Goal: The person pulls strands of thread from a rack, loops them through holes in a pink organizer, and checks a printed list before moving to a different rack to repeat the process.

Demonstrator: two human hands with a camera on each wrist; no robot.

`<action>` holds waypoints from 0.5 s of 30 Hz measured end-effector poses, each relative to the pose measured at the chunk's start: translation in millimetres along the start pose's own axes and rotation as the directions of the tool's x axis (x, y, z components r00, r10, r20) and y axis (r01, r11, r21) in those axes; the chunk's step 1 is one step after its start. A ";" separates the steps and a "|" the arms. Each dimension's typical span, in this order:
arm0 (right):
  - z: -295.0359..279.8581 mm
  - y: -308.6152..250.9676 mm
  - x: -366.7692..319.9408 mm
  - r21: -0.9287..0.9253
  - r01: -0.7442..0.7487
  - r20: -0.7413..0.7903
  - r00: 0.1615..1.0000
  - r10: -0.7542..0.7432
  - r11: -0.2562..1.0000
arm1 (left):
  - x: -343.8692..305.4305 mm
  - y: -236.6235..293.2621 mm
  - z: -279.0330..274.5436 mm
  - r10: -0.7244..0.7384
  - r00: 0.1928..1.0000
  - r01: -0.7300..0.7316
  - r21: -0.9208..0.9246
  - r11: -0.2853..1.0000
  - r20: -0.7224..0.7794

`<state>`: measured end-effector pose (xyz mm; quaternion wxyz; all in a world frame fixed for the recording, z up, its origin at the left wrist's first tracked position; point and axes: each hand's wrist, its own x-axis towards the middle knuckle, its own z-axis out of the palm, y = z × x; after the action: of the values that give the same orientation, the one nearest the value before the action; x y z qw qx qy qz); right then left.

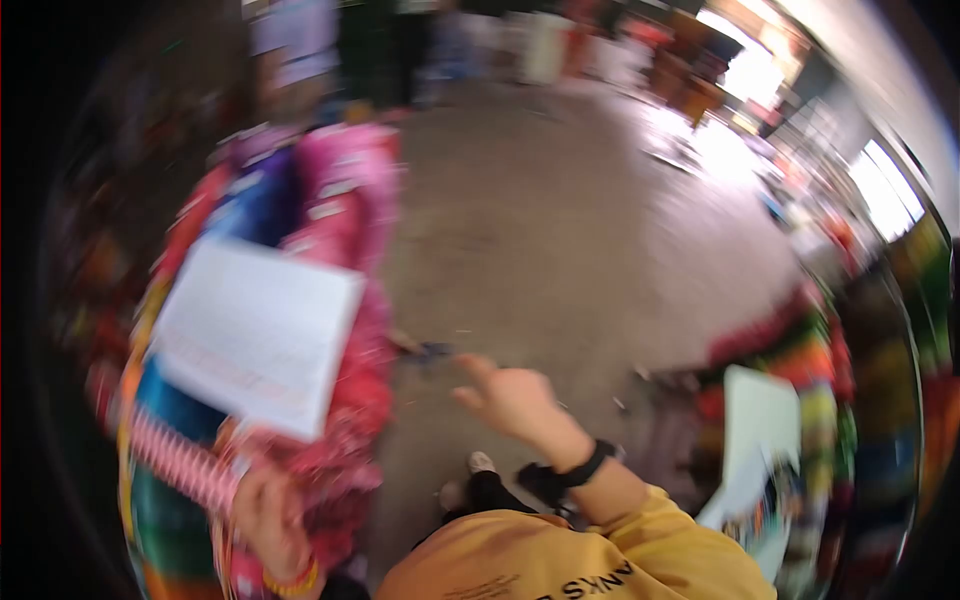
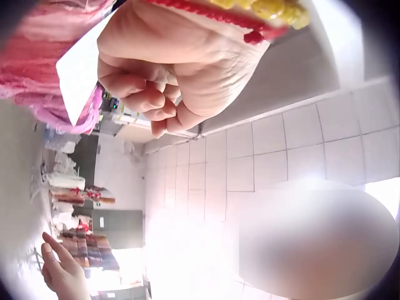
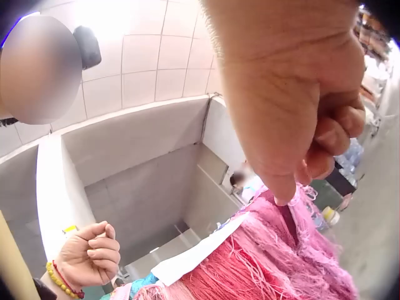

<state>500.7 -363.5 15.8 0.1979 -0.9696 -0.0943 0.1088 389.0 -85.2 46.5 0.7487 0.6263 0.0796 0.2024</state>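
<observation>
My left hand (image 1: 270, 520) is beside a pink coil (image 1: 180, 455) and red-pink yarn (image 1: 350, 430). Its fingers are loosely curled with nothing visible in them, as the left wrist view of this hand (image 2: 181, 69) and the right wrist view (image 3: 90, 256) show. A white sheet (image 1: 260, 335) lies over the coloured yarn bundles. My right hand (image 1: 520, 405) is raised over the floor to the right of the yarn, apart from it, a finger extended. In the right wrist view this hand (image 3: 294, 106) has other fingers curled, holding nothing visible.
More striped, coloured material (image 1: 810, 400) and a pale green board (image 1: 760, 420) stand at the right. A person (image 1: 295, 50) is behind the yarn at the upper left. Brown floor (image 1: 520, 220) runs between the two sides. The head view is blurred.
</observation>
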 end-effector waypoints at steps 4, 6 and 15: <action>-1.5 27.7 -63.1 0.076 -0.063 -0.100 0.992 0.071 0.995 | -2.3 13.7 30.2 -0.021 0.960 -0.037 0.201 0.979 0.280; -14.0 43.4 -101.2 0.110 -0.147 -0.147 0.976 0.163 0.983 | -2.7 7.9 41.5 0.230 0.776 -0.562 0.477 0.676 0.588; -69.1 97.7 -294.1 0.231 -0.307 -0.357 0.856 0.374 0.923 | -88.2 6.9 192.6 -0.134 0.587 -0.060 0.208 0.976 0.798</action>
<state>249.6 -543.4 89.4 0.2704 -0.9527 0.1302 -0.0478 379.5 -294.2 80.4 0.6356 0.7240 -0.2348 -0.1293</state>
